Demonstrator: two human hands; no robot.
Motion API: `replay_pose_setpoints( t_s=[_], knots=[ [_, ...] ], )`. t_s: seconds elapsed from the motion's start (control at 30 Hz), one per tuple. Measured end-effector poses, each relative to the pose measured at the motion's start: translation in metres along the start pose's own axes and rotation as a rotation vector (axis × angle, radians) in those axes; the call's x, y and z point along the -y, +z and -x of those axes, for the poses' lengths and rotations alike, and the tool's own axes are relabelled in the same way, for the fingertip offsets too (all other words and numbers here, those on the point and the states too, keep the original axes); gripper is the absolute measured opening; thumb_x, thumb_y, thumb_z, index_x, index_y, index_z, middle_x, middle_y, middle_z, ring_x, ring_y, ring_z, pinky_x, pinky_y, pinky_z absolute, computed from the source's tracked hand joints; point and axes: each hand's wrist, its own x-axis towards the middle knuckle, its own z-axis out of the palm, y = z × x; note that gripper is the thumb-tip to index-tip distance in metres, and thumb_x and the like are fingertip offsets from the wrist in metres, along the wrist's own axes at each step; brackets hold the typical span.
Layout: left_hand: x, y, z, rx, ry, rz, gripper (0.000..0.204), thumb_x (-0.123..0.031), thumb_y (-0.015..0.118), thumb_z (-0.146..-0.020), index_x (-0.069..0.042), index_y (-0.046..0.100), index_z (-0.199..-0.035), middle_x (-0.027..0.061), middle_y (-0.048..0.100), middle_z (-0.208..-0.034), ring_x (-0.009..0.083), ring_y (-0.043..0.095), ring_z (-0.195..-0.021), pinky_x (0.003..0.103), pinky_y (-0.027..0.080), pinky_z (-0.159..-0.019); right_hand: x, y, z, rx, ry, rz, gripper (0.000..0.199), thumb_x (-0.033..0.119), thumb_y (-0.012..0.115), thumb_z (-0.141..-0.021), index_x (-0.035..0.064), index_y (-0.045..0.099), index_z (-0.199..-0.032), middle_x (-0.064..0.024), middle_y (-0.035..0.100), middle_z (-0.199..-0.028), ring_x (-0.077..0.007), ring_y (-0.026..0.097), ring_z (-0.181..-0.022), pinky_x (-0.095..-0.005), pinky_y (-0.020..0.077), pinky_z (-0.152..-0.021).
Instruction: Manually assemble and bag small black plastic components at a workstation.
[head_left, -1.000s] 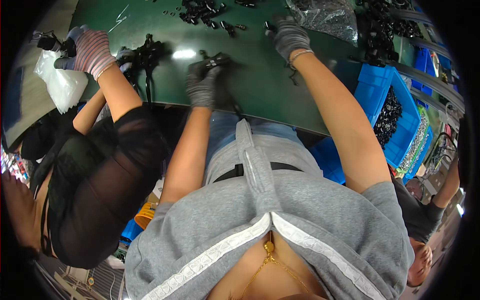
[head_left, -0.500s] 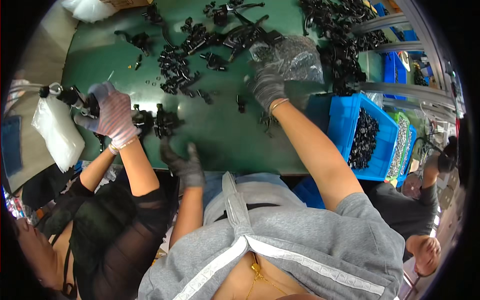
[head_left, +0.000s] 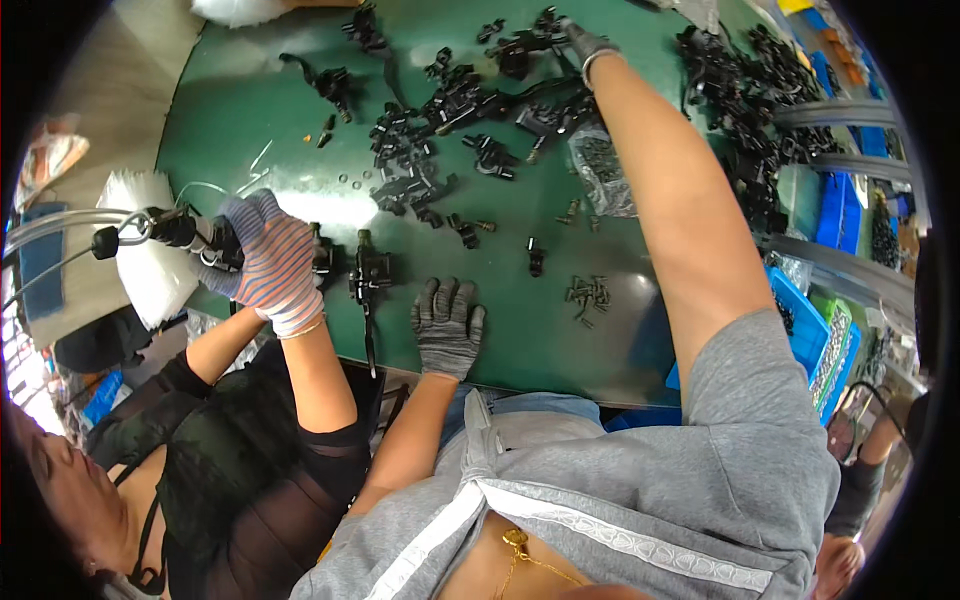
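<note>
My left hand [head_left: 448, 328], in a grey striped glove, lies flat at the near edge of the green table with its fingers spread. Just left of it rests a black lever assembly [head_left: 370, 270], its lever pointing toward me. My right hand [head_left: 590, 45], gloved too, reaches to the far side, its fingertips at a black lever part [head_left: 548, 22]; whether they grip it is hidden. Below that forearm lies a clear plastic bag [head_left: 602, 170] of small parts, partly covered by the arm. A small black fitting [head_left: 536, 256] and a heap of screws [head_left: 588, 294] lie between my hands.
At left, a co-worker's striped-gloved hand [head_left: 275, 255] holds a black tool on a hanging hose. Black clamp parts [head_left: 405, 140] spread over the middle table. More black assemblies [head_left: 740, 90] pile at right by metal rails [head_left: 835, 113]. A blue bin [head_left: 800, 300] stands near my right arm.
My right hand has left the plastic bag and moved farther away to the black levers. My left hand has come onto the table and flattened. The whole view has shifted.
</note>
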Motion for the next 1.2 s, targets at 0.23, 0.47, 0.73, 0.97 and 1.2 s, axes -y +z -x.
replay_pose_setpoints(
  t_s=[0.23, 0.47, 0.73, 0.97, 1.2],
  knots=[
    [-0.019, 0.012, -0.017, -0.061, 0.097, 0.179, 0.045, -0.036, 0.060, -0.087, -0.018, 0.057, -0.128, 0.0080, 0.051, -0.134, 0.0310, 0.042, -0.131, 0.050, 0.028, -0.109, 0.048, -0.069, 0.043, -0.064, -0.076, 0.778, 0.068, 0.061, 0.041, -0.092, 0.0131, 0.050, -0.140, -0.0126, 0.044, -0.149, -0.0298, 0.036, -0.141, -0.0475, 0.0208, -0.117],
    [-0.033, 0.016, -0.026, -0.096, 0.170, 0.265, 0.043, -0.034, 0.061, -0.086, -0.018, 0.059, -0.126, 0.0079, 0.053, -0.133, 0.0313, 0.043, -0.130, 0.049, 0.029, -0.109, -0.028, -0.126, -0.047, -0.064, -0.085, 0.586, 0.047, 0.028, 0.043, -0.098, 0.0047, 0.037, -0.139, -0.0149, 0.060, -0.121, -0.0292, 0.061, -0.106, -0.0471, 0.0306, -0.110],
    [-0.026, 0.019, -0.020, -0.066, 0.125, 0.232, 0.043, -0.035, 0.061, -0.086, -0.020, 0.058, -0.126, 0.0068, 0.052, -0.134, 0.0313, 0.042, -0.131, 0.052, 0.029, -0.108, -0.019, -0.145, 0.054, -0.316, -0.420, -0.012, 0.051, 0.011, 0.054, -0.091, 0.0067, 0.036, -0.138, -0.0076, 0.061, -0.120, -0.0246, 0.056, -0.111, -0.0356, 0.0362, -0.108],
    [-0.031, 0.021, -0.024, -0.077, 0.168, 0.235, 0.042, -0.035, 0.060, -0.086, -0.019, 0.058, -0.125, 0.0072, 0.052, -0.134, 0.0311, 0.041, -0.132, 0.051, 0.029, -0.107, -0.013, -0.205, 0.083, -0.276, -0.608, 0.052, 0.088, -0.020, 0.053, -0.064, 0.0193, 0.044, -0.142, -0.0167, 0.054, -0.136, -0.0351, 0.037, -0.138, -0.0340, 0.0343, -0.115],
    [-0.032, 0.018, -0.021, -0.065, 0.168, 0.237, 0.042, -0.033, 0.060, -0.086, -0.016, 0.057, -0.125, 0.0092, 0.051, -0.133, 0.0331, 0.040, -0.132, 0.053, 0.029, -0.108, 0.004, -0.200, 0.251, 0.032, -0.664, -0.002, 0.072, 0.017, 0.075, -0.084, 0.0138, 0.036, -0.144, -0.0079, 0.067, -0.101, -0.0134, 0.056, -0.084, -0.0291, 0.0498, -0.070]
  ],
)
